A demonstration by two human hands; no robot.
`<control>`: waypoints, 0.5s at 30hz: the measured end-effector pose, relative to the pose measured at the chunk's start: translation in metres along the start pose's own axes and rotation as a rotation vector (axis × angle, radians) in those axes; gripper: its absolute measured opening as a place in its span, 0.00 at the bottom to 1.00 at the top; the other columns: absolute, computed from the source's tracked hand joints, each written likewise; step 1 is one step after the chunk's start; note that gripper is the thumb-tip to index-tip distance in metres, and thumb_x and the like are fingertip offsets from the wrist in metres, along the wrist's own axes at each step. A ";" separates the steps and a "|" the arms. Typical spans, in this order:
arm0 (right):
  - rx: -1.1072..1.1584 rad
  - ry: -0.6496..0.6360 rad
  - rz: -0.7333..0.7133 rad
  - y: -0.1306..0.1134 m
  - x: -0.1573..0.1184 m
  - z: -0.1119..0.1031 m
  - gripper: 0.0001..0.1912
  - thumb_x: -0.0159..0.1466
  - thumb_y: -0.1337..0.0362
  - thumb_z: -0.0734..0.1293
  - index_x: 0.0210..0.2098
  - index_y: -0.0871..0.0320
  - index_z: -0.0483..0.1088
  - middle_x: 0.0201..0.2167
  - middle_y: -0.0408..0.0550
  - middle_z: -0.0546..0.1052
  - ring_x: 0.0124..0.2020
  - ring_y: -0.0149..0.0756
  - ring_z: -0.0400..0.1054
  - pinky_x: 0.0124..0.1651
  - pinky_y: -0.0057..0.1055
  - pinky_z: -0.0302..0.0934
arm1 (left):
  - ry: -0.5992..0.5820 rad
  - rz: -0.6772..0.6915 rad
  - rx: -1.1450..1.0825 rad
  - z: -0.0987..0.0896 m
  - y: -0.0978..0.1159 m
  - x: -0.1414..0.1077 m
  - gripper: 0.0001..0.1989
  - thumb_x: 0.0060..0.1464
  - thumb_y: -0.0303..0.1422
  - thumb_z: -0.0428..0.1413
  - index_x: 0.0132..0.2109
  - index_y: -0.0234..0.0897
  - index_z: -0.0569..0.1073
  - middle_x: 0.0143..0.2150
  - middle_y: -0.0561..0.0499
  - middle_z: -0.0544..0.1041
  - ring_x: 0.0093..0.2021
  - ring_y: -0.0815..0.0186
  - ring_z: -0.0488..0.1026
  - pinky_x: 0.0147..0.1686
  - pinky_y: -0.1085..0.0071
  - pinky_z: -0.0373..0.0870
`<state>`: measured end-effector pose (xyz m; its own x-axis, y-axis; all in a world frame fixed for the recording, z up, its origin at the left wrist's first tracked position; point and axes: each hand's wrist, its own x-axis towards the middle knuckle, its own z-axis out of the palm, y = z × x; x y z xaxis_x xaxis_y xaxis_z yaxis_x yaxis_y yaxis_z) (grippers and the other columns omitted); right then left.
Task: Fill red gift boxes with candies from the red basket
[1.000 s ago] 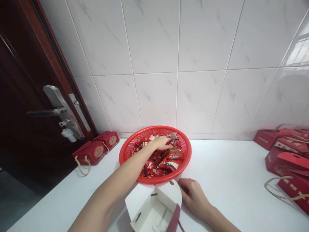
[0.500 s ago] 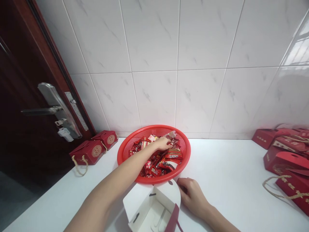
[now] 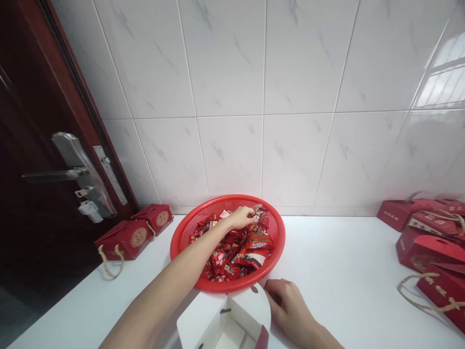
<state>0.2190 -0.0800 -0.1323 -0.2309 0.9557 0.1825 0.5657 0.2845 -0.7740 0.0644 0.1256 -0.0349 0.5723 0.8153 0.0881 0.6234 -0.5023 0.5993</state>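
In the head view, my left hand (image 3: pixel 242 217) reaches into a red plastic basket (image 3: pixel 282 237) heaped with red-wrapped candies (image 3: pixel 225 257). Its fingers are closed on the end of a wrapped candy (image 3: pixel 260 212) at the back right of the heap. An open box (image 3: pixel 203 312), white inside, stands in front of the basket, cut off by the bottom edge of the view. My right hand (image 3: pixel 288 305) rests on the table with curled fingers at the box's rounded flap; its fingertips are partly hidden there.
Two closed red gift boxes (image 3: pixel 125 240) with rope handles stand at the left, near a dark door (image 3: pixel 22 232) with a metal handle. Several more red boxes (image 3: pixel 430 242) are grouped at the right. A tiled wall (image 3: pixel 298 155) rises behind the white table (image 3: pixel 327 261).
The view has tilted up slightly, so the basket and box sit lower. My left hand has shifted a little within the basket, around the candy. My right hand stays by the flap.
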 end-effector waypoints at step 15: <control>0.205 0.456 -0.057 -0.011 0.000 -0.025 0.26 0.68 0.44 0.59 0.21 0.55 0.63 0.18 0.44 0.66 0.23 0.33 0.58 0.28 0.31 0.55 | -0.046 0.081 -0.463 -0.031 0.007 -0.007 0.28 0.40 0.56 0.67 0.34 0.33 0.78 0.29 0.51 0.77 0.31 0.65 0.72 0.32 0.70 0.66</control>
<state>0.2326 -0.0810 -0.1087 0.1384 0.8879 0.4387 0.3843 0.3601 -0.8501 0.0479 0.1257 -0.0067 0.6385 0.7602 0.1204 0.2787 -0.3742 0.8845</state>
